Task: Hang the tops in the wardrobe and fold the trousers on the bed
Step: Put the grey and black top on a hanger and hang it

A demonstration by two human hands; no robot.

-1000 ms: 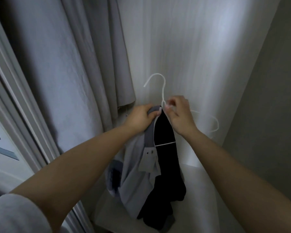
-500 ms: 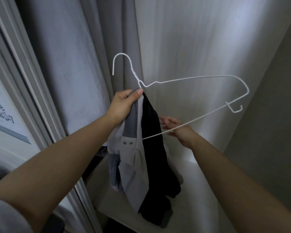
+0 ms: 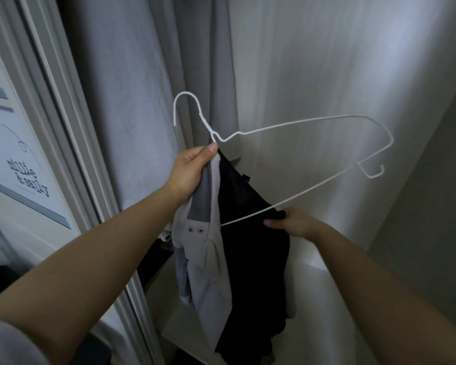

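1. The left hand (image 3: pixel 192 169) is raised in the middle of the view, its fingers curled tight round the bunched top of a grey garment (image 3: pixel 208 259), with the thumb pressed near the neck of a white wire hanger (image 3: pixel 295 125).
2. The hanger is tilted, its hook up and to the left and its long shoulder reaching out to the right, where a small extra hook hangs from the lower bar.
3. The right hand (image 3: pixel 292 222) is lower and to the right; its fingers pinch the edge of a black top (image 3: pixel 250 246) just where the hanger's lower bar crosses the cloth.
4. The black top hangs from the hanger's neck beside the grey garment, the two touching along their length and drooping towards a white shelf (image 3: pixel 321 312) at the bottom of the wardrobe.
5. Behind the hands are the pale back wall of the wardrobe (image 3: pixel 313 61) and, on the left, a grey curtain (image 3: pixel 132 101).
6. At the far left, a panel bears dark lettering (image 3: pixel 28 177).
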